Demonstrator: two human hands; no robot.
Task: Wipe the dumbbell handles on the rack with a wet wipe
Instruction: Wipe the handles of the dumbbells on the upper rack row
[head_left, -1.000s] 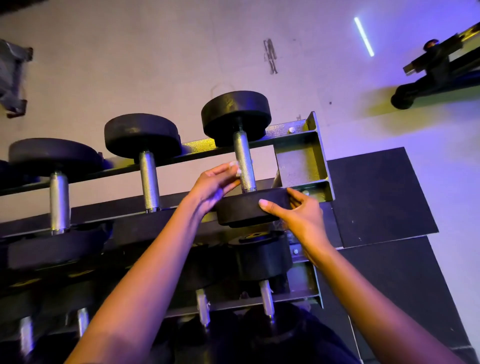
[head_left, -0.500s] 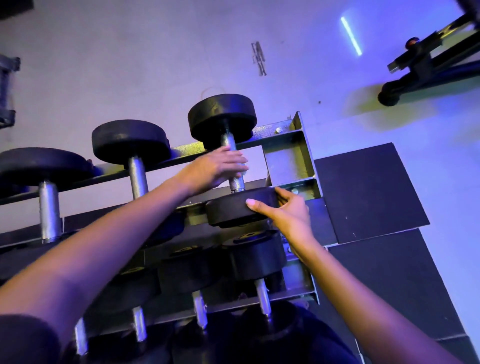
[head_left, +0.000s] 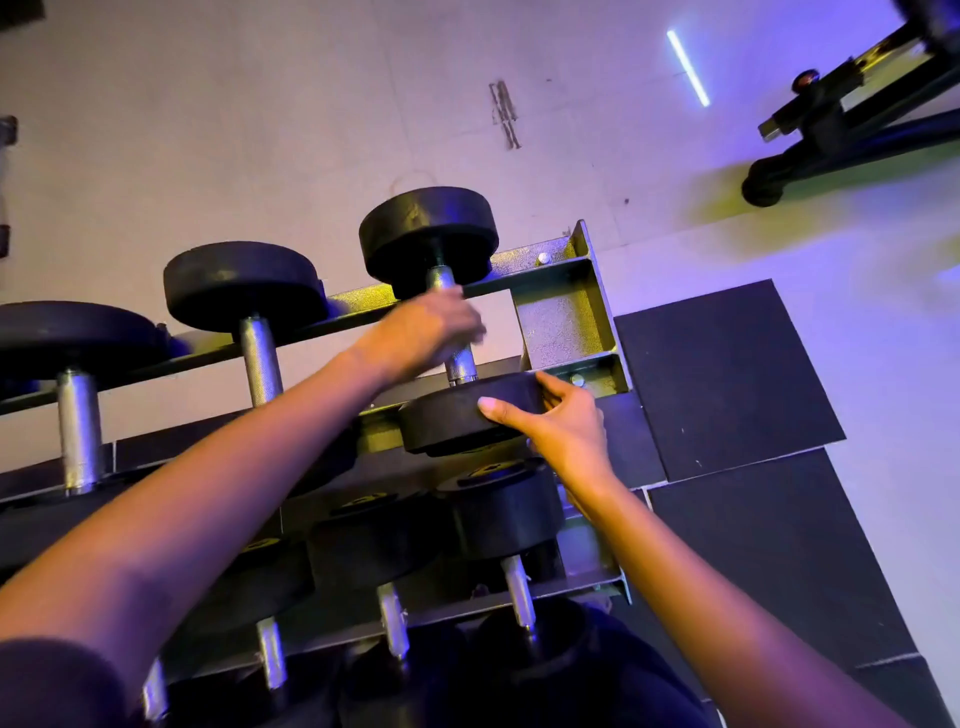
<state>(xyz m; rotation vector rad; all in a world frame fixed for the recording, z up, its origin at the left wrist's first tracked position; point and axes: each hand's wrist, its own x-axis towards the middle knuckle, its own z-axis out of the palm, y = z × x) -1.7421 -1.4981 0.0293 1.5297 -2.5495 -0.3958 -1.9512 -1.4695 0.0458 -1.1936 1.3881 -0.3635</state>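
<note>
On the top tier of the metal rack (head_left: 566, 322) the rightmost dumbbell (head_left: 428, 234) lies with its chrome handle (head_left: 461, 364) pointing toward me. My left hand (head_left: 426, 332) wraps around the upper part of that handle; the wet wipe is hidden under its fingers. My right hand (head_left: 556, 421) grips the rim of the near black head (head_left: 452, 421) of the same dumbbell, thumb on the front and fingers on the right side.
Two more dumbbells (head_left: 244, 291) lie to the left on the top tier, and several sit on the lower tier (head_left: 509, 514). Black floor mats (head_left: 727, 374) lie to the right. A black machine frame (head_left: 852, 124) stands at the upper right.
My left hand has closed around the handle and slid up it toward the far head. My right hand stays on the near head.
</note>
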